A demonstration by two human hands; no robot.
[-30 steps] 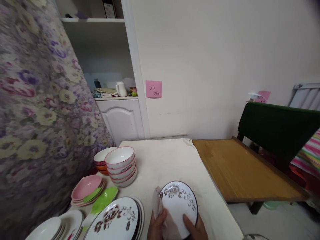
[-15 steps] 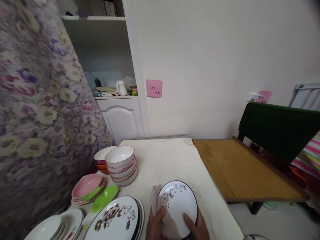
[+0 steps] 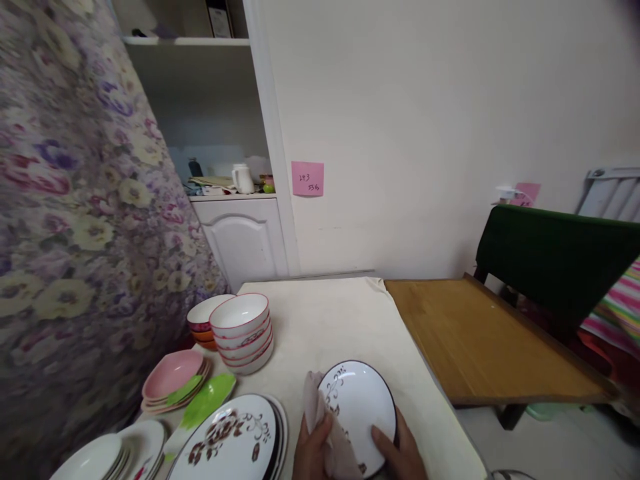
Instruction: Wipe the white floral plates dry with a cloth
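A white plate [image 3: 361,407] with a dark rim and brown flower print is held tilted up over the near part of the table. My right hand [image 3: 403,448] grips its right edge, thumb on the face and fingers behind. At the plate's left edge my left hand [image 3: 314,448] is closed on a greyish-pink cloth [image 3: 336,445], which is folded over the rim and against the face. The fingers behind the plate are hidden. Just left of my hands lies a stack of larger plates [image 3: 233,437], the top one with a similar brown flower print.
Stacked white bowls [image 3: 245,333] with red rims stand at the table's left, beside orange-based bowls [image 3: 206,317]. Pink dishes [image 3: 173,375], a green leaf-shaped dish [image 3: 209,401] and small white plates [image 3: 90,460] lie nearer. A lower wooden table [image 3: 480,340] adjoins on the right.
The plate has turned anticlockwise in my hands, its flower print shifting down along the left side toward the cloth. My right hand has moved slightly right and down.
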